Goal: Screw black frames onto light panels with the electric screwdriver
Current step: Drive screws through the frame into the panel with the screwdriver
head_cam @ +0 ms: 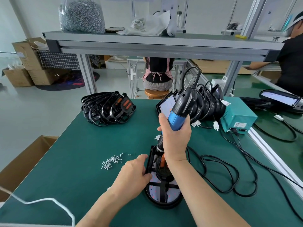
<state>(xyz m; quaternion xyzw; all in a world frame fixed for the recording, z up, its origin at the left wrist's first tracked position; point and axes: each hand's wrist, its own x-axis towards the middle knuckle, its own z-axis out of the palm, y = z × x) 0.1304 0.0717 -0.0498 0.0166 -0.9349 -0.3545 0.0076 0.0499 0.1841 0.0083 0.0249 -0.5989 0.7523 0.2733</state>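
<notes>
Bright, even light on the dark green table mat (78, 145), shadows faint. Beyond it, the grey aluminium shelf (147, 45) bows, fisheye.

Blue-black screwdriver (178, 115) tilted, tip on black frame (150, 163) atop panel (154, 192).

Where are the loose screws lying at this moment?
In the head view, the screws lie in a small pile on the green mat, left of the light panel and just beyond the left hand.
</notes>
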